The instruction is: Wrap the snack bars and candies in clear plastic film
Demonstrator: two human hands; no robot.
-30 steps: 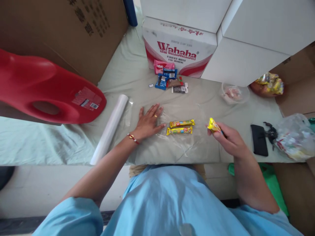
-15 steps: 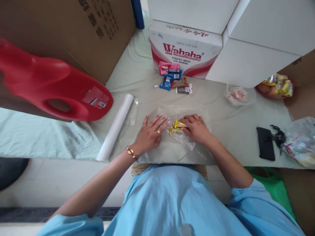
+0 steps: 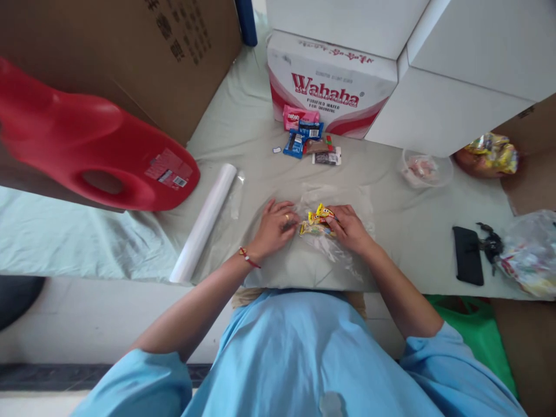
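Observation:
My right hand (image 3: 350, 229) is closed on small yellow-wrapped candies (image 3: 320, 214), which stick out to the left between thumb and fingers. Another yellow wrapped candy (image 3: 311, 229) lies just below them on a clear plastic sheet (image 3: 336, 196). The sheet is spread and wrinkled on the cloth in front of me. On the left, my left hand (image 3: 275, 227) has its fingers curled, thumb close to the fingertips, at the sheet's edge beside the candies. It seems to pinch the plastic, though the contact is partly hidden.
A white plastic roll (image 3: 204, 223) and a red jug (image 3: 104, 150) are at the left. Several wrapped snacks (image 3: 310, 139) lie before a Wahaha carton (image 3: 332, 87). Rightward are a clear tub (image 3: 428, 171), a bowl of yellow packets (image 3: 486, 156), a black phone (image 3: 468, 255), keys and a plastic bag (image 3: 530, 255).
My left hand has gone from spread flat to curled fingers, moving slightly right. My right hand has lifted and turned the candies a little. The sheet's upper left edge has shifted right.

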